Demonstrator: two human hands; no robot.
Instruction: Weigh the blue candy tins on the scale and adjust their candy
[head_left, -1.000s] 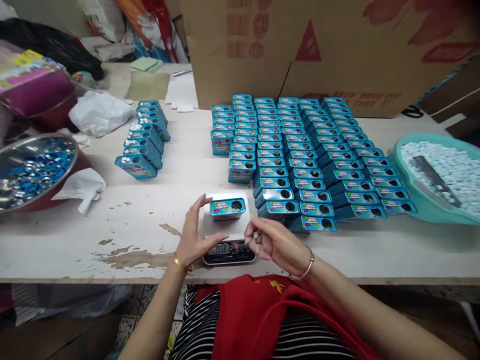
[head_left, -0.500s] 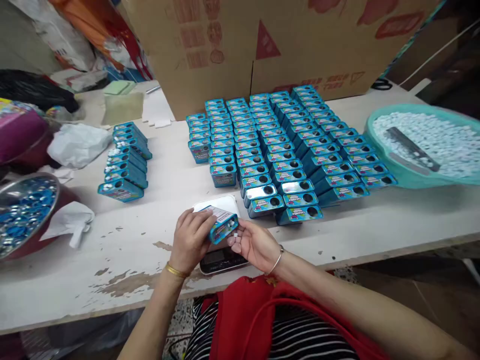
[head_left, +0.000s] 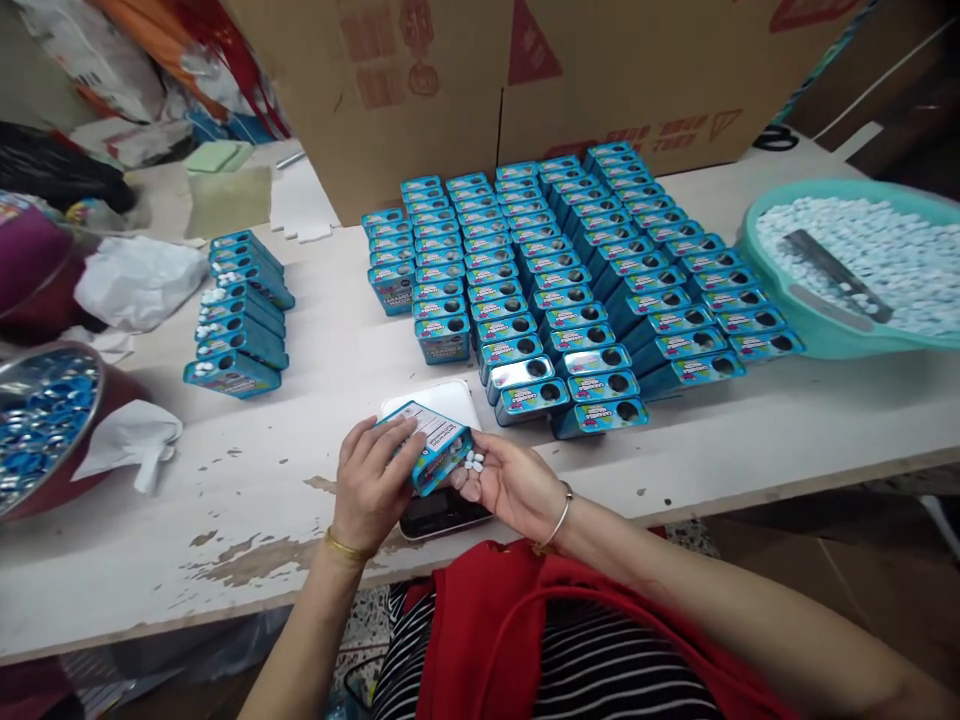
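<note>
My left hand [head_left: 375, 490] is wrapped round a blue candy tin [head_left: 439, 430], tipped with its open end toward the right. Several small white candies [head_left: 472, 461] lie in the cupped palm of my right hand [head_left: 521, 485], just beside and below the tin's mouth. Under both hands is a kitchen scale [head_left: 450, 398] with a white plate, its dark display partly covered. Rows of similar blue tins [head_left: 442, 345], standing with round holes on top, fill the table beyond my hands.
At the right is a turquoise basin [head_left: 780, 300] of white candies with a dark flat strip [head_left: 832, 270] on them. On the left are a short row of tins [head_left: 236, 372] topped with candies, and a bowl [head_left: 112, 400] of blue and silver pieces. Behind stands a large cardboard box [head_left: 450, 110].
More white candies now lie in my right palm, out of the tilted tin. Both hands stay nearly in place; the view has shifted slightly.
</note>
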